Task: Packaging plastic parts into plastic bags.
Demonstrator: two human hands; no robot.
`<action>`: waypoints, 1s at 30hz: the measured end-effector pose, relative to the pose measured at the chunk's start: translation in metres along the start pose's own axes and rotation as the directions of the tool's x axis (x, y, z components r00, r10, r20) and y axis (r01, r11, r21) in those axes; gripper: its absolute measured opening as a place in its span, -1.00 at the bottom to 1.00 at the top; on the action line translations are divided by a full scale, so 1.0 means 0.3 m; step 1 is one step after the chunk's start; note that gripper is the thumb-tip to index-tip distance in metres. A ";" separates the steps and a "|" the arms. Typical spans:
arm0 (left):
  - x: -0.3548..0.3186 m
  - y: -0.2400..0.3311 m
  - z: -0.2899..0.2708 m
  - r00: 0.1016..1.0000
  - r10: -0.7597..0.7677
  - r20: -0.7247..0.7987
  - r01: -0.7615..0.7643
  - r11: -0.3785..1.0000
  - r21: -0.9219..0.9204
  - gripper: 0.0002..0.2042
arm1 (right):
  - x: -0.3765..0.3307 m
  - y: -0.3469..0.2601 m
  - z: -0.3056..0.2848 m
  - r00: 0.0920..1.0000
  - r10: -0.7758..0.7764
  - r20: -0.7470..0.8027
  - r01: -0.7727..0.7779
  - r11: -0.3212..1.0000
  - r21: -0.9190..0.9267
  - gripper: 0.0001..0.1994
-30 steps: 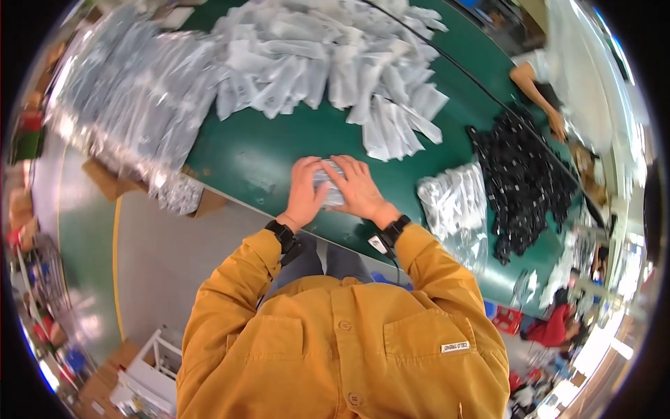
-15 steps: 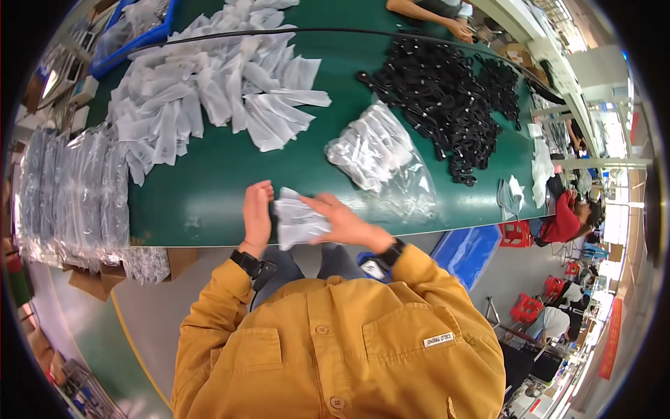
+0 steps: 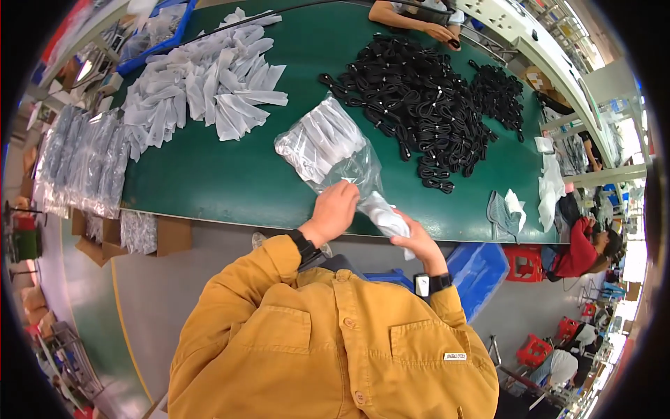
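A clear plastic bag (image 3: 354,169) lies on the green table in front of me, with a row of white frosted packets (image 3: 322,140) inside its far part. My left hand (image 3: 335,211) is closed on the bag's near edge. To its right, my right hand (image 3: 419,241) grips a bundle of white packets (image 3: 384,215), held together and tilted toward the bag's mouth. The bundle's far end is at the opening; how deep it sits in the bag I cannot tell.
Loose white packets (image 3: 202,87) lie heaped at the far left, beside filled clear bags (image 3: 84,160). Bundled black cables (image 3: 419,101) are piled at the far right. Across the table, a co-worker's hand (image 3: 440,32) is near them. A blue bin (image 3: 478,276) stands below the front edge.
The bundle has gone to the right in my right hand. My left hand has moved right and taken hold of the bag, which now lies closer to me. The view has shifted.
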State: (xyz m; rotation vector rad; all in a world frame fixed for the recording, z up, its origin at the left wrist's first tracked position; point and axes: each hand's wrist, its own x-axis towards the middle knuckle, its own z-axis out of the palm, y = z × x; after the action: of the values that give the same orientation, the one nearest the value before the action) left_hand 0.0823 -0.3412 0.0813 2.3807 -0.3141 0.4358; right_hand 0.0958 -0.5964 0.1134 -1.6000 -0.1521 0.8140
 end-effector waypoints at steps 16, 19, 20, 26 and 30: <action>-0.023 0.062 -0.199 0.943 -0.177 -0.283 0.119 0.970 -0.212 -0.92 | 0.520 -0.024 0.280 0.972 -0.077 0.223 0.044 0.988 0.150 -0.22; -0.023 0.077 -0.205 0.946 -0.100 -0.308 0.029 0.973 -0.229 -0.93 | 0.593 0.043 0.323 0.985 -0.157 0.077 0.159 0.987 -0.012 -0.17; -0.025 0.076 -0.209 0.945 -0.102 -0.310 0.031 0.974 -0.226 -0.93 | 0.613 0.062 0.333 0.969 -0.244 -0.033 0.233 0.951 -0.203 -0.14; -0.077 0.078 -0.216 0.984 -0.075 -0.160 0.036 0.971 -0.235 -0.91 | 0.555 -0.137 0.478 0.970 -0.159 -0.186 -0.037 0.656 -0.753 -0.04; -0.074 0.115 -0.201 1.000 -0.002 -0.026 -0.006 0.958 -0.286 -0.90 | 0.648 -0.119 0.514 0.937 -0.299 -0.180 0.044 0.612 -0.789 -0.05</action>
State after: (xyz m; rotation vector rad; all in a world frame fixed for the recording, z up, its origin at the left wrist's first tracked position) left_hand 0.0371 -0.3237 0.1357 2.0909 -0.3430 0.3935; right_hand 0.1633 -0.3591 0.0694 -2.4731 -0.4944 0.3241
